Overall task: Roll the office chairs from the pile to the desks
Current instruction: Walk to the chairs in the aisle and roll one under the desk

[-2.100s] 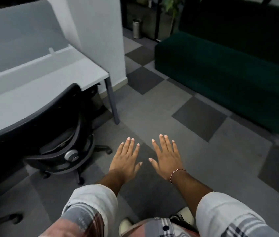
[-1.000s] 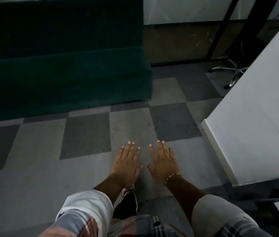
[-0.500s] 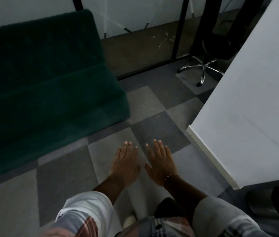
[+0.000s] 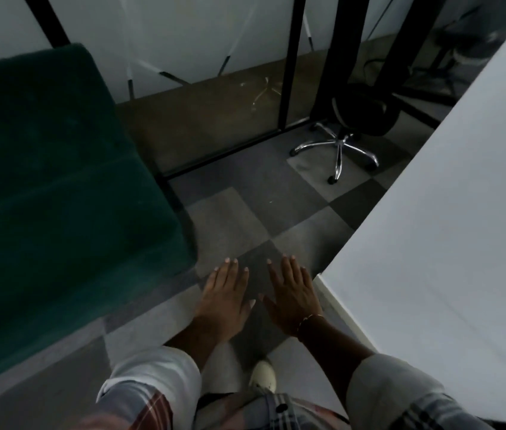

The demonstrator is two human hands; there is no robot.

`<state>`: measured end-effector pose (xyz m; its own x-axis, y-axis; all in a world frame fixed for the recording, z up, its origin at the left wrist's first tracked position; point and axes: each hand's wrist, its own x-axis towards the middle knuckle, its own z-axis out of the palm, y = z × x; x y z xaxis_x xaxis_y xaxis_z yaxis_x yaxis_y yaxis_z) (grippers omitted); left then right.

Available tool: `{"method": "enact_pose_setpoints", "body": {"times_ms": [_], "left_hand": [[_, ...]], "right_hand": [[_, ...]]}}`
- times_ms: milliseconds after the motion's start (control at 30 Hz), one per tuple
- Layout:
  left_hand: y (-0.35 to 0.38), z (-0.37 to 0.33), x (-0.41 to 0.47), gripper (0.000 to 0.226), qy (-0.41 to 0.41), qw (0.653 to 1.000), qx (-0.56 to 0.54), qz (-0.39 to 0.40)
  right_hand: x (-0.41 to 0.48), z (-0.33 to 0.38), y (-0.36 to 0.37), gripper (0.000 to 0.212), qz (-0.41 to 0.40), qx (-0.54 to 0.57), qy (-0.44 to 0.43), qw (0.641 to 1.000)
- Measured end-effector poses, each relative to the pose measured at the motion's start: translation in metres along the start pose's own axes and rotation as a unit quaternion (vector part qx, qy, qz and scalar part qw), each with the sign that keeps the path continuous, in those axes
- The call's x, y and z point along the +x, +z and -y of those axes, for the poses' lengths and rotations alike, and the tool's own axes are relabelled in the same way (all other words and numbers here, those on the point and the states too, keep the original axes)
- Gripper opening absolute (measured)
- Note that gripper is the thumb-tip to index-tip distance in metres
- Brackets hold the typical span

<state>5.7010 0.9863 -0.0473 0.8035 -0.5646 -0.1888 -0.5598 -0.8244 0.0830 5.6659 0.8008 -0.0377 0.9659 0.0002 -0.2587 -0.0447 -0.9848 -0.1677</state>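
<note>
Head view: left grip [image 4: 225, 301] and right grip [image 4: 292, 301] spread flat, empty; the office chair [image 4: 358, 114] could snag between sofa [image 4: 59, 197] and wall [image 4: 447, 228].

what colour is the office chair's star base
Shiny chrome silver; the office chair's base shows best in the head view.

Left hand [image 4: 225, 297] and right hand [image 4: 292, 294] held out side by side, palms down, fingers straight, holding nothing; sleeves rolled.
</note>
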Motion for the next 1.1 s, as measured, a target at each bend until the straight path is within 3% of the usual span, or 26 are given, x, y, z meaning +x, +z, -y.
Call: {"method": "enact_pose_setpoints", "body": {"times_ms": [267, 433, 800, 1100], "left_hand": [[-0.045, 0.003, 0.148, 0.082, 0.003, 0.999, -0.007, 0.036], [-0.047, 0.02, 0.255, 0.091, 0.054, 0.998, -0.022, 0.026], [-0.103, 0.068, 0.489, 0.072, 0.175, 0.984, 0.016, 0.02], [-0.117, 0.018, 0.631, 0.075, 0.252, 0.966, 0.047, 0.025]], "right_hand": [[0.114, -0.066, -0.051, 0.079, -0.007, 0.028, 0.028, 0.999], [0.191, -0.103, -0.065, 0.079, -0.01, 0.024, 0.06, 0.998], [0.354, -0.179, -0.138, 0.079, -0.046, 0.058, 0.188, 0.979], [0.43, -0.272, -0.165, 0.077, -0.071, 0.058, 0.252, 0.963]]}}
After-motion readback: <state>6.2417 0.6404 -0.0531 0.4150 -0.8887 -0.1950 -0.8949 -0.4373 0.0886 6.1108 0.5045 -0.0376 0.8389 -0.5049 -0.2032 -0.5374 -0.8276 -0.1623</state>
